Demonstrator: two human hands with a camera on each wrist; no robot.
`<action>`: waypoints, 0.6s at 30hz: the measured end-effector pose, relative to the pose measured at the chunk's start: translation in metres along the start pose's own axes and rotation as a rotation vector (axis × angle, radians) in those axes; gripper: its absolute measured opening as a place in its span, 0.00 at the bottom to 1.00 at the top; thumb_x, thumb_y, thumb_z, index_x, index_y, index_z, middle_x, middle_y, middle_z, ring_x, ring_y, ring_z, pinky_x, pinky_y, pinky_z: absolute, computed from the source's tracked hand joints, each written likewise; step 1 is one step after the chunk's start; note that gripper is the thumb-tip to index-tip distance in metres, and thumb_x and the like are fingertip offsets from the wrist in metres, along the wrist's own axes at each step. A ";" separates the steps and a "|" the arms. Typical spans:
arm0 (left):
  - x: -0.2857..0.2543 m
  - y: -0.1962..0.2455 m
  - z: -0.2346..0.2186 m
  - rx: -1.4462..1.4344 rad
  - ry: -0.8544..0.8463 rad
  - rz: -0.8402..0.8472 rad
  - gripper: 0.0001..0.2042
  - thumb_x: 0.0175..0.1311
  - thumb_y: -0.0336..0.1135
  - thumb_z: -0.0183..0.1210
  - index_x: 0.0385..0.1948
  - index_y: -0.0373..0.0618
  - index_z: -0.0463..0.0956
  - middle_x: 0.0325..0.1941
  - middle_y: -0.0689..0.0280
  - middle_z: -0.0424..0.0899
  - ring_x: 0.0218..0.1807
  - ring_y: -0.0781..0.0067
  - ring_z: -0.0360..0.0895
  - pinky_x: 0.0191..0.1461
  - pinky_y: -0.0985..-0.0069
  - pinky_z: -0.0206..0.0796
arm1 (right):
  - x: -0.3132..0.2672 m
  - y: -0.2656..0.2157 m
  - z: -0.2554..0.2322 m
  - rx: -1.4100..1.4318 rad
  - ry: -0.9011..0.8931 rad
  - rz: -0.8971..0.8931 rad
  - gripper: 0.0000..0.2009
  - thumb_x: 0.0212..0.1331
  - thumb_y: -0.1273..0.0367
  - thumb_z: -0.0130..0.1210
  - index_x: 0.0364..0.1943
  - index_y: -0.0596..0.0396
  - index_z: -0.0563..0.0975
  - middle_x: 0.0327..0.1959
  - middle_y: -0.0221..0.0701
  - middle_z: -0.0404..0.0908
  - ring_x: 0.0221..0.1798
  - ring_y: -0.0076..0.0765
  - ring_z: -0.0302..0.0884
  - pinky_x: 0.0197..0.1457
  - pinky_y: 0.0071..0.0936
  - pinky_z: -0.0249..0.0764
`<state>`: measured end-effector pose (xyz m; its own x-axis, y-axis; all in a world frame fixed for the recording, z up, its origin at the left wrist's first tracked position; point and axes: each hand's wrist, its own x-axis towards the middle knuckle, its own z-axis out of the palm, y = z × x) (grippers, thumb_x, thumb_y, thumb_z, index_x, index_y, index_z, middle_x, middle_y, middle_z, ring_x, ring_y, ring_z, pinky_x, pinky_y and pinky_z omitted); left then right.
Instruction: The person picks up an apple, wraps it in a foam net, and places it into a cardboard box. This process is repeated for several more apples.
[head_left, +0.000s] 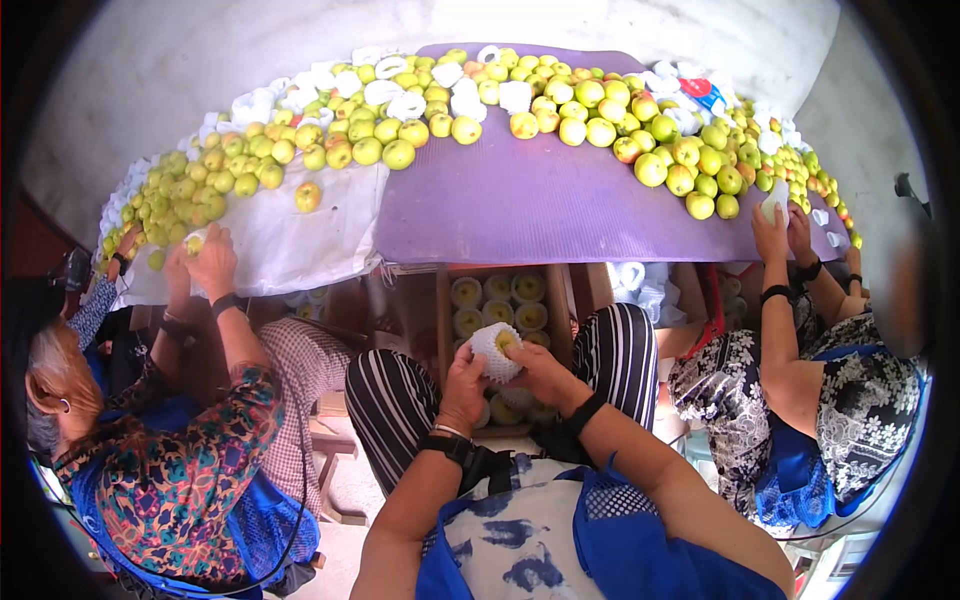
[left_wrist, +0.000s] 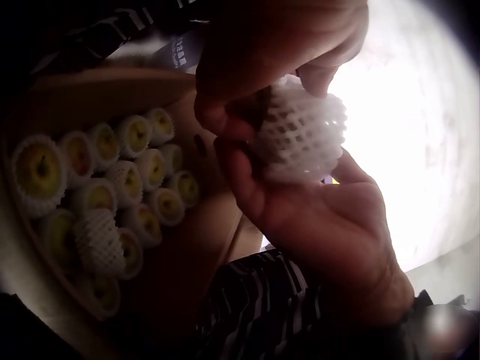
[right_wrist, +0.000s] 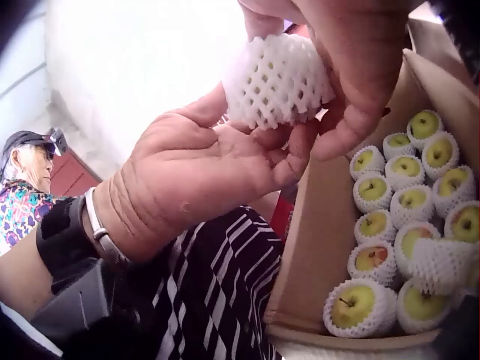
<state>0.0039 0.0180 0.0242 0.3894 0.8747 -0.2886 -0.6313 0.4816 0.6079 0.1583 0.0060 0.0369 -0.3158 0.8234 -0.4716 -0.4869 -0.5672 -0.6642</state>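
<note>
A yellow-green apple in a white foam net (head_left: 497,352) is held between both hands above the lap. My left hand (head_left: 463,392) cups the net from the left and below, its fingers curved round it; in the right wrist view the netted apple (right_wrist: 276,81) rests on the fingers of the left hand (right_wrist: 202,169). My right hand (head_left: 545,378) grips the other side, thumb and fingers on the net. In the left wrist view the right hand and left hand surround the net (left_wrist: 304,133), hiding most of the apple.
Below stands a cardboard box (right_wrist: 300,247) with rows of netted apples (right_wrist: 367,304). A purple mat (head_left: 480,205) covers the table, with loose apples (head_left: 600,130) heaped along its far side and white nets among them. People sit at left (head_left: 180,470) and right (head_left: 830,400).
</note>
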 end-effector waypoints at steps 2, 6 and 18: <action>-0.003 0.004 0.006 0.210 0.030 0.053 0.19 0.61 0.33 0.47 0.54 0.43 0.58 0.53 0.63 0.67 0.52 0.67 0.68 0.52 0.67 0.64 | 0.001 0.001 0.001 0.060 -0.013 -0.034 0.19 0.53 0.63 0.52 0.50 0.51 0.67 0.44 0.29 0.71 0.43 0.29 0.70 0.44 0.30 0.69; -0.004 0.012 0.008 -0.021 0.022 0.014 0.19 0.60 0.33 0.48 0.52 0.41 0.60 0.51 0.63 0.69 0.49 0.69 0.70 0.49 0.70 0.66 | 0.000 -0.006 0.009 0.009 0.132 -0.092 0.19 0.50 0.69 0.54 0.47 0.58 0.68 0.43 0.31 0.72 0.43 0.31 0.72 0.45 0.30 0.71; 0.000 0.008 -0.006 0.041 0.051 -0.086 0.19 0.53 0.32 0.48 0.48 0.36 0.63 0.47 0.59 0.72 0.48 0.64 0.71 0.53 0.68 0.63 | 0.003 -0.005 0.003 0.056 0.089 -0.054 0.21 0.47 0.71 0.56 0.47 0.61 0.67 0.43 0.36 0.73 0.43 0.34 0.74 0.47 0.28 0.71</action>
<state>-0.0050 0.0219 0.0244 0.4055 0.8323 -0.3780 -0.5689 0.5534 0.6084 0.1574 0.0114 0.0411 -0.2154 0.8463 -0.4872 -0.5466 -0.5179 -0.6580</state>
